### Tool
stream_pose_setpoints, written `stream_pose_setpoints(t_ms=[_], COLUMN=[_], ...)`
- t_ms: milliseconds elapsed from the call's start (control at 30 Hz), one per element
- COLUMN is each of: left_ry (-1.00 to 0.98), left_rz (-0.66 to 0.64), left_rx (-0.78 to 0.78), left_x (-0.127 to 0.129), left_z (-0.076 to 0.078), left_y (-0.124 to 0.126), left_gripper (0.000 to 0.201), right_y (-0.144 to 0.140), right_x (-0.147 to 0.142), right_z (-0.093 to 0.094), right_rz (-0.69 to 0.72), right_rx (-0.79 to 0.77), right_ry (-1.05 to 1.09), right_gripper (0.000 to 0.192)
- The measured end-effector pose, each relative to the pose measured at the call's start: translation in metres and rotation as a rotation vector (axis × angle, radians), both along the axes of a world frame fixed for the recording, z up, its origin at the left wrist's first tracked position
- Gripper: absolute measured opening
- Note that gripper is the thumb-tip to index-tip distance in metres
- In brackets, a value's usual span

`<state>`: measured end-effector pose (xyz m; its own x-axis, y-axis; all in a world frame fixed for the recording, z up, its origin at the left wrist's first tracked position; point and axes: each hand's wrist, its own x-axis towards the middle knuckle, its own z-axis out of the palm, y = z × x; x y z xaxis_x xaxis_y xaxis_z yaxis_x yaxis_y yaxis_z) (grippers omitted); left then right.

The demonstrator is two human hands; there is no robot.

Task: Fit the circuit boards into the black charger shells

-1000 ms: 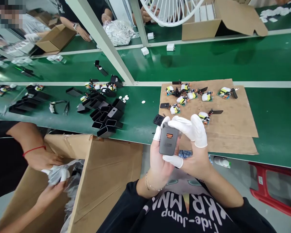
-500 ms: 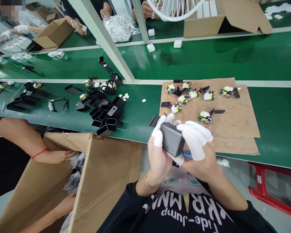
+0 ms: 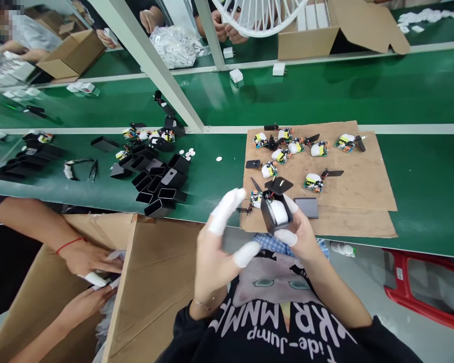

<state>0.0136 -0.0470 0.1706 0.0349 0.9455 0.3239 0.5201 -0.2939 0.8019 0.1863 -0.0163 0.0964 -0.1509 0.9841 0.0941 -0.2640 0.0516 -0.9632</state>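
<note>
My right hand (image 3: 300,234) is shut on a small black charger housing (image 3: 273,209) with a white part showing in its open end and a black flap on top. It holds the housing just over the near edge of the cardboard sheet (image 3: 363,186). My left hand (image 3: 221,242) hovers open to the left of it, apart from the housing, with white finger cots on the fingertips. A flat grey piece (image 3: 307,207) lies on the cardboard right beside the housing. Several small circuit boards (image 3: 287,148) are scattered farther back on the sheet.
A pile of empty black housings (image 3: 161,181) lies on the green belt (image 3: 219,181) to the left. A co-worker's hands (image 3: 85,257) reach into a big cardboard box (image 3: 155,282) at lower left. A slanted metal post (image 3: 147,55) and a red stool (image 3: 419,287) are nearby.
Both hands held a grey charger block; now my left hand has let go and moved left. My right hand holds an open black housing, and a grey piece lies on the cardboard.
</note>
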Motion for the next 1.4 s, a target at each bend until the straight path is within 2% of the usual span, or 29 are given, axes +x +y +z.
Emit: stream_pose_setpoints(t_ms=[67,167,233,300,400,533,700,767,833,900,967,1000,1067,1100,1133,1200,1300,1400], left_ry=[-0.044,-0.081,-0.02,0.091,0.243,0.359,0.46,0.403,0.293,0.184,0.101,0.089,0.082,0.089,0.099,0.137,0.226,0.368], left_rz=[-0.072,0.003,0.024,-0.021,-0.095,-0.156,-0.189,-0.249,-0.29,-0.152,0.067,0.129,0.214,0.236,0.247,0.244,0.243,0.142], left_rx=[-0.101,-0.171,-0.109,0.021,0.187,0.259,0.299,0.275,0.225,0.144,0.0,-0.022,-0.026,-0.03,-0.039,-0.058,-0.046,-0.024], left_x=[0.011,0.024,0.029,0.031,0.029,0.028,0.03,0.029,0.025,0.021,0.02,0.02,0.022,0.023,0.024,0.025,0.03,0.043], left_z=[-0.011,-0.025,-0.031,-0.038,-0.048,-0.06,-0.062,-0.06,-0.06,-0.062,-0.065,-0.067,-0.074,-0.079,-0.085,-0.098,-0.111,-0.109], left_y=[0.009,0.016,0.018,0.02,0.025,0.03,0.042,0.068,0.118,0.19,0.271,0.309,0.37,0.39,0.403,0.412,0.399,0.381], left_gripper=[0.079,0.079,0.076,0.074,0.068,0.065,0.061,0.062,0.067,0.072,0.073,0.068,0.064,0.063,0.061,0.065,0.075,0.071], right_y=[-0.005,-0.012,-0.014,-0.012,-0.006,-0.003,0.006,0.014,0.022,0.026,0.026,0.024,0.019,0.016,0.013,0.008,0.002,-0.001], right_x=[-0.001,-0.002,-0.002,-0.002,-0.003,-0.008,-0.012,-0.007,0.002,0.016,0.03,0.037,0.05,0.055,0.059,0.065,0.072,0.08], right_z=[0.001,0.004,0.007,0.01,0.012,0.009,-0.004,-0.006,-0.005,-0.003,-0.003,-0.004,-0.01,-0.015,-0.02,-0.032,-0.048,-0.052], right_rz=[0.063,0.151,0.196,0.199,0.168,0.107,-0.063,-0.052,0.0,0.008,-0.064,-0.111,-0.19,-0.219,-0.24,-0.278,-0.331,-0.343], right_rx=[-0.039,-0.096,-0.203,-0.318,-0.44,-0.562,-0.485,-0.43,-0.342,-0.243,-0.213,-0.228,-0.289,-0.319,-0.344,-0.378,-0.409,-0.419], right_ry=[0.09,0.225,0.369,0.463,0.39,0.379,0.333,0.305,0.298,0.269,0.205,0.168,0.113,0.096,0.083,0.066,0.042,-0.004], right_gripper=[0.074,0.061,0.058,0.057,0.05,0.051,0.048,0.051,0.064,0.074,0.07,0.064,0.052,0.05,0.049,0.049,0.049,0.048])
